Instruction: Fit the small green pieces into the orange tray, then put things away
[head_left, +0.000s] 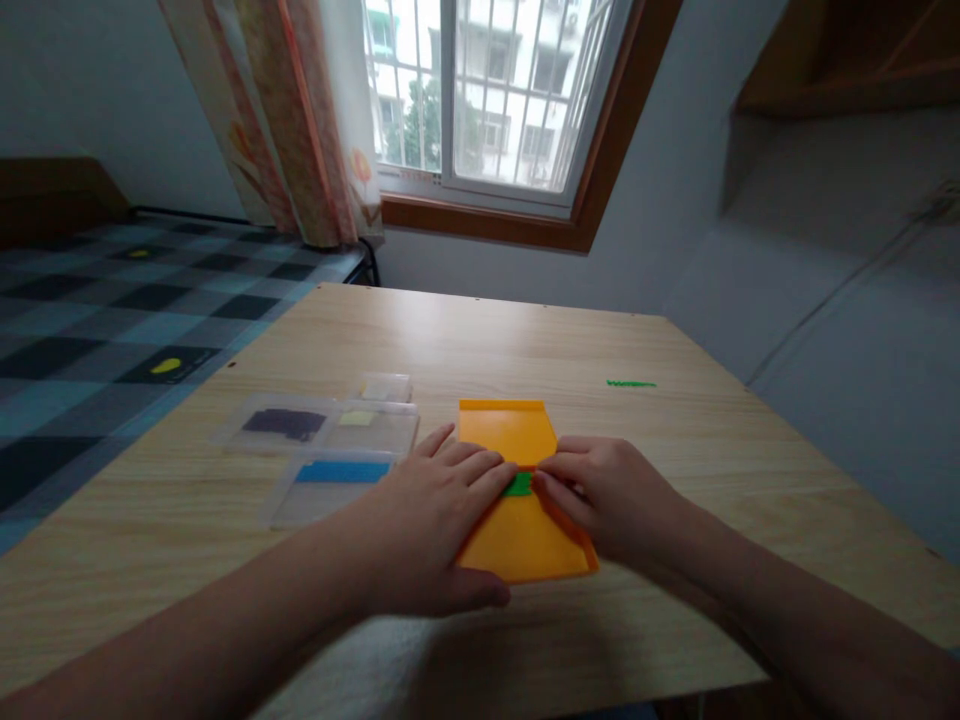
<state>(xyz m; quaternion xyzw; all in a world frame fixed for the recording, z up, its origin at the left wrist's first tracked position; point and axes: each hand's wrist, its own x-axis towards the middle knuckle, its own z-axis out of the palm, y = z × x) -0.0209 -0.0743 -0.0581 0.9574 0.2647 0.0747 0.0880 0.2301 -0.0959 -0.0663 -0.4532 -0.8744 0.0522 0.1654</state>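
Observation:
An orange plastic tray [525, 540] with low raised edges lies on the wooden table in front of me. Across its middle, by a raised orange ridge, sits a small green piece [519, 486]. My left hand [442, 510] rests flat over the tray's left side, fingers stretched out and fingertips by the green piece. At the tray's right edge is my right hand [607, 490], its thumb and index finger pinched together at the right end of the green piece. What lies between those fingertips is too small to make out.
Left of the tray are clear plastic cases, one with dark purple pieces [285, 424], one with a blue strip [343, 472], and a smaller case [387, 388] behind. A thin green strip [631, 384] lies at the right. The table [480, 330] reaches toward the window wall.

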